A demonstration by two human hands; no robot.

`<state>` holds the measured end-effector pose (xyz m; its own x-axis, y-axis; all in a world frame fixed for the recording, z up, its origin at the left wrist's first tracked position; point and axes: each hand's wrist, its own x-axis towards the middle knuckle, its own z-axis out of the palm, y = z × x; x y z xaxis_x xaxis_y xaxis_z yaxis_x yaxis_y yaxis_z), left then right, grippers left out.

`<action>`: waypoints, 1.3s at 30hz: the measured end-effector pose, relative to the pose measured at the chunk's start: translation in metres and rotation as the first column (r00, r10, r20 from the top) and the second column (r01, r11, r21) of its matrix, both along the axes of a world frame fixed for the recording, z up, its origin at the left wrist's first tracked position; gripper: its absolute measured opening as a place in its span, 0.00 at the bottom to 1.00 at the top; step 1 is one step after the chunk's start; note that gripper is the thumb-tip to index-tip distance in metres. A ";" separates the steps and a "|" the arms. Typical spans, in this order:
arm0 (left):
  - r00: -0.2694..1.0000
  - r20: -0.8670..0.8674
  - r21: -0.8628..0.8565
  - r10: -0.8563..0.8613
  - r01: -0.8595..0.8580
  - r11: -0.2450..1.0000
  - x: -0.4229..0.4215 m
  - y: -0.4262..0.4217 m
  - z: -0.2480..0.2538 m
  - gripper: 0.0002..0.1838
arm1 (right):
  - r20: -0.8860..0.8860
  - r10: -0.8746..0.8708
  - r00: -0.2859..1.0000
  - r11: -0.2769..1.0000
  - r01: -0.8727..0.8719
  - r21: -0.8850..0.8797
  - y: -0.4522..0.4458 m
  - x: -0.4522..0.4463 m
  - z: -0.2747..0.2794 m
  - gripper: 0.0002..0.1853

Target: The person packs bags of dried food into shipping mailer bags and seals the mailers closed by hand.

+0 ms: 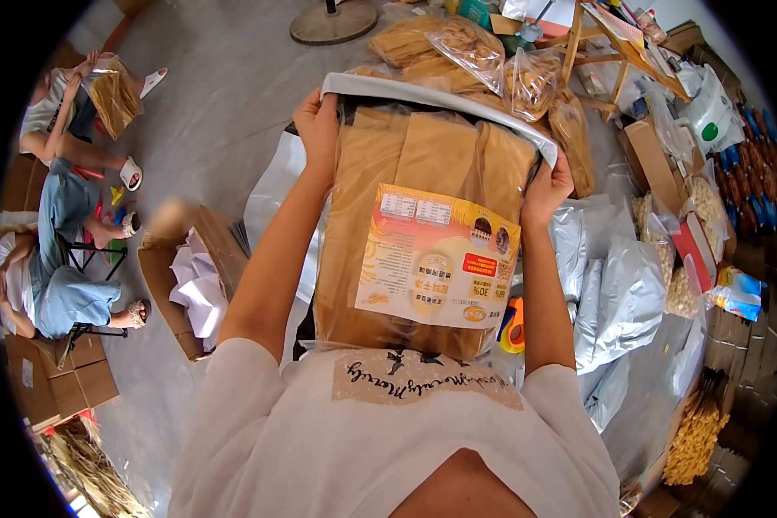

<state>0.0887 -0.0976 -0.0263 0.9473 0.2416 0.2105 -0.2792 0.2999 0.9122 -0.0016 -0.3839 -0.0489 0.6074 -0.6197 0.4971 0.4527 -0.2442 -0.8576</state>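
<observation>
A clear plastic package of flat tan-brown dried sheets (431,155) lies in front of my chest, its orange and yellow printed label (440,259) facing up. Across its far end runs the pale grey rim of a mailing bag (431,93), with a strip of dark lining showing under it. My left hand (317,134) is closed on the left corner of that rim. At the right corner, my right hand (547,186) pinches the same rim. How far the package sits inside the bag is hard to see. An orange and black tape dispenser (513,326) lies near my right forearm.
More clear bags of brown sheets (457,47) are piled beyond. Silver mailing bags (621,289) lie to the right, beside cardboard boxes. At left stands an open carton (168,298) with paper in it. Two people sit further left; one person (51,112) holds a similar package.
</observation>
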 end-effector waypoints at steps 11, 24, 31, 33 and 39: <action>0.990 0.127 0.495 -0.053 -0.017 0.869 -0.115 0.032 0.007 0.25 | -0.210 -0.084 0.974 0.852 -0.039 -0.522 0.009 -0.098 0.026 0.17; 0.841 -0.541 0.399 0.013 0.243 0.884 -0.272 0.087 -0.059 0.11 | -0.522 0.095 0.847 0.877 -0.319 -0.358 0.044 -0.251 -0.005 0.30; 0.984 -0.178 0.333 0.014 0.047 0.942 -0.177 0.044 0.010 0.10 | -0.448 0.242 0.861 0.914 -0.358 -0.193 0.034 -0.166 0.046 0.17; 0.994 -0.107 0.564 0.035 0.031 0.825 -0.132 0.044 0.031 0.13 | -0.374 0.251 0.893 0.958 -0.285 -0.037 0.014 -0.133 0.057 0.15; 0.938 0.101 0.187 -0.331 0.308 0.933 -0.125 0.033 0.145 0.14 | -0.129 0.285 0.950 0.958 -0.287 0.006 -0.016 -0.118 0.146 0.13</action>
